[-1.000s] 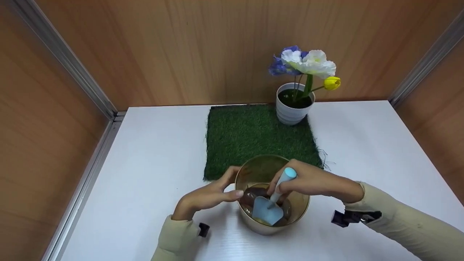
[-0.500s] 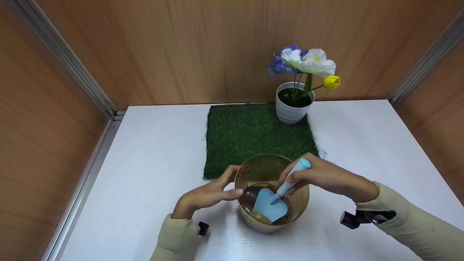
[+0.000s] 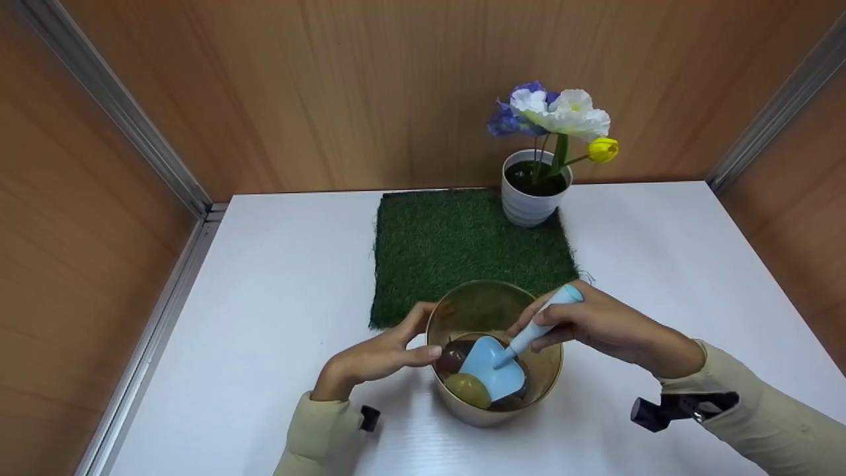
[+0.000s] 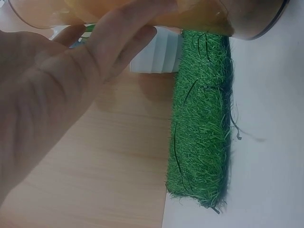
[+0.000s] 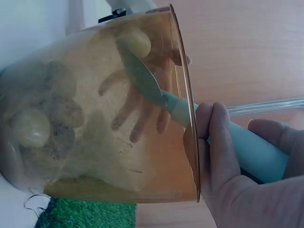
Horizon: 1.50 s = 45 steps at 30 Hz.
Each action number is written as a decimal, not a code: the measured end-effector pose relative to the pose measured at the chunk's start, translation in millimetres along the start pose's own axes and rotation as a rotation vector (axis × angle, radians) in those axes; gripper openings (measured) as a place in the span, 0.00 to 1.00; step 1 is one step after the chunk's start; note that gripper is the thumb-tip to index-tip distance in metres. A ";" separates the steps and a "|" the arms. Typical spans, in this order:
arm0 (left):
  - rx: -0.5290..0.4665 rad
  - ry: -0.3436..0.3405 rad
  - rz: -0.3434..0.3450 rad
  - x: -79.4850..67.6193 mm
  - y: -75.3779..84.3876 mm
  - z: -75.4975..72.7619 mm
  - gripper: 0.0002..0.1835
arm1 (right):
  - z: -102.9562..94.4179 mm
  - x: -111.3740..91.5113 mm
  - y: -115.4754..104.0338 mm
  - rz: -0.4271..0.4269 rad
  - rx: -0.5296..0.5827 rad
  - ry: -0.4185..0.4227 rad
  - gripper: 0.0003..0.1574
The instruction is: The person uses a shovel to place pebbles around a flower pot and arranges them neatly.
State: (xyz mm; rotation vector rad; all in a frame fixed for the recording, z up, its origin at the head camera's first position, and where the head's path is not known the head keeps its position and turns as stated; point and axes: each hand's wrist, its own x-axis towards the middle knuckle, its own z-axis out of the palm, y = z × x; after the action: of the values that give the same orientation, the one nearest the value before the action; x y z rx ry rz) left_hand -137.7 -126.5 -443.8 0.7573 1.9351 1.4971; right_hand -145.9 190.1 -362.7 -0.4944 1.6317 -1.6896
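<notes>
My right hand (image 3: 605,324) grips the handle of a light-blue toy trowel (image 3: 492,370). The trowel's blade slants down inside a clear amber bucket (image 3: 550,380). At the blade's tip is a smooth olive, egg-shaped stone (image 3: 468,390); the right wrist view shows this stone (image 5: 135,43) well above the others. Dark rounded stones (image 3: 453,358) and a paler stone (image 5: 32,128) lie at the bottom. My left hand (image 3: 386,350) rests against the bucket's left side, thumb near the rim. Through the wall, its fingers (image 5: 126,111) look spread and mostly straight.
Behind the bucket lies a green artificial-grass mat (image 3: 462,244). A white pot (image 3: 532,198) with blue, white and yellow flowers (image 3: 562,116) stands at its back right corner. Wooden panels (image 3: 370,92) enclose the white table (image 3: 284,264) at the back and sides.
My right hand has moved right and drawn the trowel upward, its handle leaning further right. The olive stone has risen into clear sight at the blade's tip. My left hand stays put.
</notes>
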 end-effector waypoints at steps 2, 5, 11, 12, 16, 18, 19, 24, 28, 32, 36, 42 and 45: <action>-0.001 0.000 0.006 0.2 0.1 -0.2 0.35 | -0.1 -0.9 -0.2 0.006 0.023 0.006 0.17; -0.008 -0.002 0.012 0.5 0.0 -0.2 0.35 | -0.2 -1.7 0.1 0.011 0.043 0.012 0.17; -0.007 0.000 0.004 0.7 -0.3 -0.3 0.34 | -0.9 -3.5 1.9 0.029 0.055 0.031 0.18; -0.007 0.000 0.002 0.7 -0.5 -0.3 0.34 | -1.2 -4.0 2.1 0.030 0.061 0.036 0.18; -0.009 0.001 -0.008 0.9 -0.6 -0.6 0.35 | -2.0 -6.8 3.2 0.034 0.090 0.057 0.18; -0.010 0.003 -0.012 0.9 -0.6 -0.8 0.35 | -2.5 -8.0 4.0 0.026 0.109 0.061 0.18; -0.010 0.004 -0.013 0.8 -0.6 -0.8 0.35 | -2.7 -8.6 4.4 0.026 0.122 0.064 0.19; -0.002 0.004 -0.012 0.3 -0.1 -1.0 0.34 | -4.5 -11.3 6.6 0.031 0.196 0.076 0.20; -0.008 0.002 -0.013 0.0 0.4 -0.8 0.33 | -5.3 -13.1 7.1 0.043 0.235 0.092 0.20; -0.011 -0.005 0.000 -0.2 0.3 -0.4 0.32 | -5.3 -14.9 7.4 0.027 0.242 0.085 0.20; -0.005 -0.007 0.015 -0.1 0.6 -0.3 0.33 | -5.8 -16.5 7.5 0.014 0.240 0.079 0.20; -0.019 -0.013 0.018 -3.8 15.4 0.8 0.36 | -9.1 -19.3 6.9 0.011 0.265 0.098 0.20; -0.023 -0.018 0.013 -6.8 26.2 1.4 0.36 | -12.1 -21.2 5.9 0.008 0.279 0.113 0.21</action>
State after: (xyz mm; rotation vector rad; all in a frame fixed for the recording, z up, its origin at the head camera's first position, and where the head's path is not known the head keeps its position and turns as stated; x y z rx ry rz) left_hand -129.8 -125.1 -417.9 0.7726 1.9000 1.5126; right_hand -139.0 214.1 -365.6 -0.2587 1.4406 -1.9308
